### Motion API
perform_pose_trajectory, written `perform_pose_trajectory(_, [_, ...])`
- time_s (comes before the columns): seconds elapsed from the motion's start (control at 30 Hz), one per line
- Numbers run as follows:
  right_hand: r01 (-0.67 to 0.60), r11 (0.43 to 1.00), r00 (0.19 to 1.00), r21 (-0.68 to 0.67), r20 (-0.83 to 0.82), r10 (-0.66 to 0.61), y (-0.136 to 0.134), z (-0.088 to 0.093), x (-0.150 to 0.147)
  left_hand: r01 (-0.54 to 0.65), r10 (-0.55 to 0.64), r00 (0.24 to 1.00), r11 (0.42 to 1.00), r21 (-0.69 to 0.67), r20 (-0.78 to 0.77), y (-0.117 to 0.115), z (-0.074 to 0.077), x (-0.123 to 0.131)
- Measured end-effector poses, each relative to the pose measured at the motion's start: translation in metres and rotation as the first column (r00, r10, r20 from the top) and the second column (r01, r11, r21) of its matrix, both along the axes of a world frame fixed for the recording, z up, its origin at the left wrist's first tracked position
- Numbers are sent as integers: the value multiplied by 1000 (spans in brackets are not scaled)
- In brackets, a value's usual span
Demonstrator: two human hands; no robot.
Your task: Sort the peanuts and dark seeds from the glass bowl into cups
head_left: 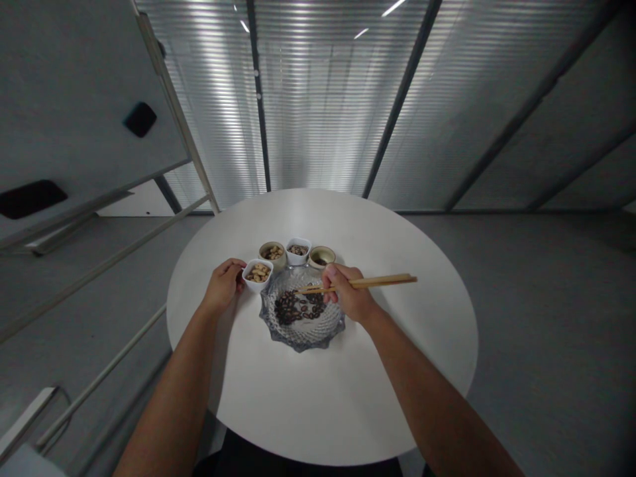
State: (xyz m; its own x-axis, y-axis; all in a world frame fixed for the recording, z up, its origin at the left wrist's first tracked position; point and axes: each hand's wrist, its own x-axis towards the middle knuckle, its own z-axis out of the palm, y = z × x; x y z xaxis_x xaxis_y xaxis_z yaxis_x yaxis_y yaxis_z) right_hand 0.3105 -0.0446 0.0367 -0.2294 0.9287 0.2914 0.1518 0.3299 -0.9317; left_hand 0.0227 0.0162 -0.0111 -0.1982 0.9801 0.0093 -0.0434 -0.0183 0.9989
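Observation:
A cut-glass dish (pixel 303 334) with several dark beans (pixel 298 308) lies in the middle of a round white table (pixel 322 397). My right hand (pixel 348 295) is closed around wooden chopsticks (pixel 377 282), whose tips point left over the dish. My left hand (pixel 223 285) grips the side of a small white bowl of peanuts (pixel 258 273) at the dish's left rim. Behind the dish stand three more small bowls: a beige one with nuts (pixel 273 252), a white one with dark bits (pixel 299 250) and a beige one (pixel 322 256).
The table's front edge is near my body. A whiteboard on a metal frame (pixel 84 112) stands to the left. Frosted glass walls (pixel 322 99) rise behind the table. Grey floor surrounds it.

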Motion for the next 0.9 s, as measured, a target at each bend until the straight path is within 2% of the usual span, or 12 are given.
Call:
perform_pose_trajectory(0.17, [-71, 996, 997, -54, -18, 70, 0, 3, 0, 8, -8, 1000, 1000, 19, 2, -1, -1, -2])
perform_pose_trajectory(0.5, [-137, 990, 990, -39, 13, 137, 6, -5, 7, 2, -2, 1000, 1000, 21, -17, 0, 0, -3])
perform_pose_trajectory(0.67, [-116, 992, 992, -58, 49, 119, 6, -5, 4, 9, -9, 1000, 1000, 14, 3, 0, 0, -3])
perform_pose_trajectory(0.9, [-27, 998, 999, -64, 41, 30, 0, 5, -2, 9, -9, 1000, 1000, 9, 5, -1, 1, -1])
